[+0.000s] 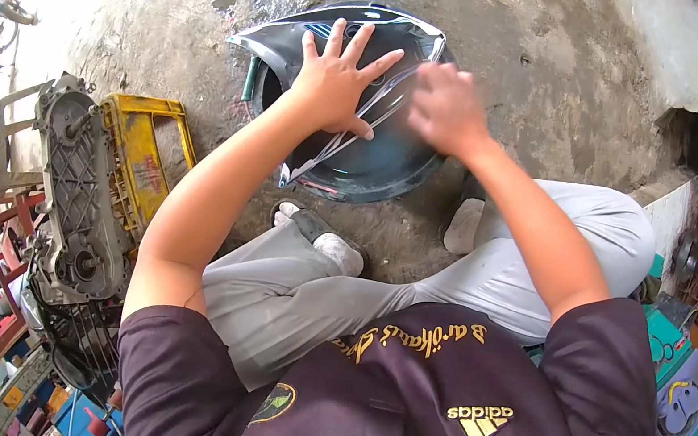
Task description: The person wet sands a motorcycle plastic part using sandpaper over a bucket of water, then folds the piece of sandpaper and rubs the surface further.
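A glossy dark panel with pale edges, like a motorcycle body fairing [301, 57], lies across a round black basin [380, 191] on the floor. My left hand [333, 80] rests flat on the panel, its fingers spread wide. At the panel's right edge is my right hand [448, 111], smeared by motion. Its fingers are bent, but whether they hold anything is hidden by the blur. Part of the basin's inside is covered by the panel.
A metal engine casing [83, 187] stands at my left beside a yellow plastic crate [145, 161]. Stained concrete floor [557, 96] surrounds the basin. To my right are a concrete block [681, 51] and cluttered shelves with a teal box [663, 342]. My feet flank the basin's near side.
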`<state>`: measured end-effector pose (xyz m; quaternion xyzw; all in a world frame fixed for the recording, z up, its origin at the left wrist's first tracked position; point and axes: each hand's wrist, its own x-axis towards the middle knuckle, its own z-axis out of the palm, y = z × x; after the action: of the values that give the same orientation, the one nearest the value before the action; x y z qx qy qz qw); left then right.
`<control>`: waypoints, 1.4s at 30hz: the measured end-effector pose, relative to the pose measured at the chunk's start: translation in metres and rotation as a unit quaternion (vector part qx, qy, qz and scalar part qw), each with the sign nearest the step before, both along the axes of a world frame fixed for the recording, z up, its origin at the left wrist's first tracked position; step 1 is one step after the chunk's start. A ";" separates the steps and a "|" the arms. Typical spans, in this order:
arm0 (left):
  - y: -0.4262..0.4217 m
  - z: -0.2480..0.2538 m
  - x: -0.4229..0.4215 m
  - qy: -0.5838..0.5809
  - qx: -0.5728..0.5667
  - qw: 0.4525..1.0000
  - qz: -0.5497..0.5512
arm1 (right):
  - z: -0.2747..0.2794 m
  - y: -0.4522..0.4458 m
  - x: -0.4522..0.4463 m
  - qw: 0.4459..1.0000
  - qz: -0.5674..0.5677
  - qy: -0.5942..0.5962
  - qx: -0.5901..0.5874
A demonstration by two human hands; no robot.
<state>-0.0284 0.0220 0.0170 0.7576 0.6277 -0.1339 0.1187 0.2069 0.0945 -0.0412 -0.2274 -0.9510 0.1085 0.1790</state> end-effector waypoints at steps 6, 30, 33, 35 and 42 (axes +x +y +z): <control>-0.002 -0.002 -0.002 -0.015 0.019 1.000 -0.001 | -0.001 0.023 0.012 0.996 -0.080 0.033 -0.029; -0.002 -0.002 -0.001 0.003 0.015 1.000 -0.005 | 0.013 0.011 -0.002 0.998 -0.055 -0.028 0.006; -0.002 -0.004 -0.002 -0.004 0.034 0.999 -0.004 | 0.004 0.009 -0.004 0.999 -0.049 0.002 -0.009; -0.003 -0.002 0.000 -0.005 0.025 1.000 -0.004 | 0.008 -0.006 -0.011 0.999 0.022 0.004 -0.042; -0.003 -0.002 -0.001 -0.015 0.027 1.000 -0.002 | 0.000 0.009 0.001 0.996 -0.080 0.025 -0.025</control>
<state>-0.0292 0.0186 0.0145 0.7639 0.6275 -0.1061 0.1071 0.2079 0.1040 -0.0415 -0.3040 -0.9222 0.1237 0.2047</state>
